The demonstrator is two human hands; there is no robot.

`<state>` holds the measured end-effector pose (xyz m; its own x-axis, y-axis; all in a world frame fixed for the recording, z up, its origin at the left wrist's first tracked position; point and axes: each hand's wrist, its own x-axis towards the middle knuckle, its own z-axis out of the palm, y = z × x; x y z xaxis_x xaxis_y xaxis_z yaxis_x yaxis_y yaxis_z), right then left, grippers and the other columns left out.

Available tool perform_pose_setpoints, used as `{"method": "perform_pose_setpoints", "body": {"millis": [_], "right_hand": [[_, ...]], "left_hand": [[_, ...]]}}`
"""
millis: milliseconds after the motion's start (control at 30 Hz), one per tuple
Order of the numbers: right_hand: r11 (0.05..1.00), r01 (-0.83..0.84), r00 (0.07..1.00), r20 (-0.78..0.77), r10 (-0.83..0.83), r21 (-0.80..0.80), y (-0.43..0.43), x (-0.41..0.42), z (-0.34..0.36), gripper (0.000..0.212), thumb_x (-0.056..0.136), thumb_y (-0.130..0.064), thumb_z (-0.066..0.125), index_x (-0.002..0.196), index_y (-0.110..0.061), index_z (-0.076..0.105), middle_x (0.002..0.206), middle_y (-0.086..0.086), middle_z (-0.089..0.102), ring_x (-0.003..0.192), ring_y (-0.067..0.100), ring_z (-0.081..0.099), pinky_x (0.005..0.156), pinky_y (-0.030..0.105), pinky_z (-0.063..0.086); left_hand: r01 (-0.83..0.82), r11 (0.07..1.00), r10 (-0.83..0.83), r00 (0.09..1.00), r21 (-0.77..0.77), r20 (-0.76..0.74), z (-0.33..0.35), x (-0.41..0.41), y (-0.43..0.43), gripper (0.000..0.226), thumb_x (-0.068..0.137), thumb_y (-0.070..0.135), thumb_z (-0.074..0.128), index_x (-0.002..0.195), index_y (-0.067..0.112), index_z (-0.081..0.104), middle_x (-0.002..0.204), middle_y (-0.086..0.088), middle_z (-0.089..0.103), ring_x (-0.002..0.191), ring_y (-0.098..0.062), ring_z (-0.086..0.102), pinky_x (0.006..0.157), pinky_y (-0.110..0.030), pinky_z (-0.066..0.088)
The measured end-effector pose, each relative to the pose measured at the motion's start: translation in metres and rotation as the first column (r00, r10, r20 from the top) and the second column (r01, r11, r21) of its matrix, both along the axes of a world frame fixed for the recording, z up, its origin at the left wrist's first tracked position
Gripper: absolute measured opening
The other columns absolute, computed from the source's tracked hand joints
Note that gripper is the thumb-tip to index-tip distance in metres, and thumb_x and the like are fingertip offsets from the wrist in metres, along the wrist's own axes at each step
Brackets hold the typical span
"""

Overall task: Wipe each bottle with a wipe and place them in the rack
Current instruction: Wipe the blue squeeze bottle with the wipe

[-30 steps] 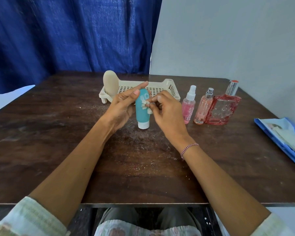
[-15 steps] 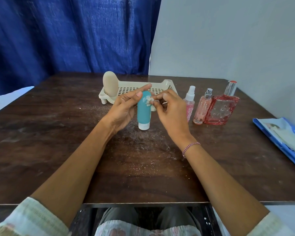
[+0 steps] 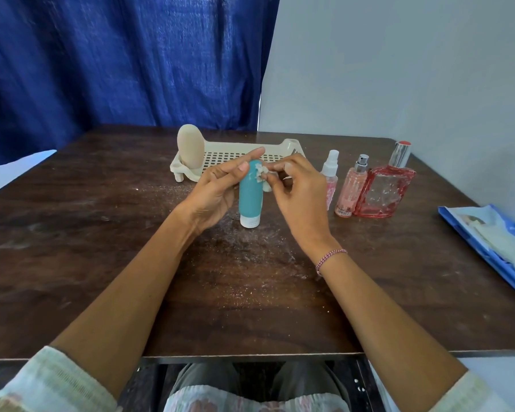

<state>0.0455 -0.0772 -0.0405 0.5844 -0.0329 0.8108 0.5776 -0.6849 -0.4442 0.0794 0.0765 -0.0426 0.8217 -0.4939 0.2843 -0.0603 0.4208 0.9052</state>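
Note:
A teal bottle (image 3: 249,197) stands cap-down on the dark wooden table (image 3: 101,233). My left hand (image 3: 217,188) holds it from the left, thumb and fingers against its upper part. My right hand (image 3: 298,191) pinches a small crumpled white wipe (image 3: 262,175) against the top of the bottle. Behind them sits a cream perforated rack (image 3: 229,156) with a beige bottle (image 3: 190,150) standing at its left end. To the right stand a small pink spray bottle (image 3: 331,176), a taller pink spray bottle (image 3: 353,188) and a red glass perfume bottle (image 3: 384,188).
A blue pack of wipes (image 3: 494,239) lies at the table's right edge. A blue curtain (image 3: 116,60) hangs behind the table and a grey wall (image 3: 399,69) runs along the right. White crumbs dust the table around the teal bottle.
My right hand with the wipe has moved from the bottle's middle up to its top. The bottle and my left hand have stayed nearly in place.

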Motion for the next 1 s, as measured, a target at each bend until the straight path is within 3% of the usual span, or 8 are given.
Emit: {"method": "perform_pose_setpoints", "body": {"millis": [300, 500, 667, 800, 900, 1000], "right_hand": [[0.979, -0.175, 0.982, 0.050, 0.181, -0.102, 0.004, -0.007, 0.000, 0.009, 0.083, -0.004, 0.066, 0.090, 0.001, 0.067, 0.092, 0.010, 0.061, 0.091, 0.008, 0.054, 0.079, 0.021, 0.051], [0.938, -0.238, 0.971, -0.044, 0.235, -0.252, -0.001, -0.010, 0.000, 0.009, 0.082, -0.005, 0.066, 0.090, -0.002, 0.068, 0.093, 0.007, 0.062, 0.092, 0.008, 0.054, 0.087, 0.015, 0.043], [0.981, -0.112, 0.992, 0.042, 0.121, -0.159, -0.004, -0.008, 0.005, 0.010, 0.084, -0.006, 0.064, 0.091, 0.001, 0.068, 0.093, 0.009, 0.063, 0.088, 0.012, 0.059, 0.080, 0.020, 0.050], [0.991, -0.079, 0.994, 0.068, 0.087, -0.110, -0.009, -0.005, 0.006, 0.008, 0.082, -0.002, 0.065, 0.090, -0.001, 0.067, 0.093, 0.008, 0.063, 0.087, 0.008, 0.058, 0.078, 0.016, 0.050], [0.982, -0.141, 0.990, -0.034, 0.137, -0.128, -0.013, -0.002, 0.003, 0.008, 0.080, -0.004, 0.068, 0.088, -0.001, 0.068, 0.093, 0.006, 0.063, 0.085, 0.012, 0.062, 0.075, 0.026, 0.055], [0.969, -0.199, 0.973, -0.146, 0.178, -0.147, -0.014, -0.001, 0.001, 0.010, 0.079, -0.007, 0.071, 0.088, -0.004, 0.069, 0.092, 0.003, 0.063, 0.085, 0.014, 0.064, 0.076, 0.034, 0.056]], "left_hand": [[0.042, 0.998, -0.042, 0.999, -0.043, -0.009, -0.004, 0.005, 0.006, 0.069, 0.077, 0.029, 0.071, 0.136, 0.006, 0.043, 0.118, -0.007, 0.064, 0.115, -0.017, 0.057, 0.100, -0.030, 0.045], [0.021, 0.999, -0.022, 1.000, -0.048, -0.021, -0.004, 0.006, 0.007, 0.059, 0.076, 0.032, 0.073, 0.126, 0.008, 0.056, 0.114, -0.006, 0.067, 0.108, -0.016, 0.061, 0.091, -0.029, 0.051], [0.019, 1.000, -0.019, 1.000, -0.014, -0.014, -0.004, 0.006, 0.004, 0.050, 0.070, 0.033, 0.079, 0.112, 0.009, 0.066, 0.108, -0.005, 0.068, 0.102, -0.014, 0.063, 0.089, -0.027, 0.051], [-0.007, 1.000, 0.007, 1.000, 0.002, -0.012, -0.003, 0.004, 0.003, 0.034, 0.075, 0.028, 0.068, 0.105, 0.012, 0.071, 0.105, -0.005, 0.070, 0.099, -0.014, 0.064, 0.087, -0.027, 0.053], [-0.054, 0.999, 0.054, 0.999, 0.004, -0.007, 0.000, 0.003, 0.003, 0.027, 0.084, 0.023, 0.054, 0.102, 0.013, 0.072, 0.102, -0.005, 0.071, 0.097, -0.014, 0.065, 0.084, -0.026, 0.054], [-0.072, 0.997, 0.072, 0.997, 0.005, 0.006, 0.001, 0.004, 0.003, 0.030, 0.094, 0.017, 0.041, 0.112, 0.006, 0.062, 0.106, -0.006, 0.070, 0.102, -0.016, 0.064, 0.084, -0.028, 0.054]]}}
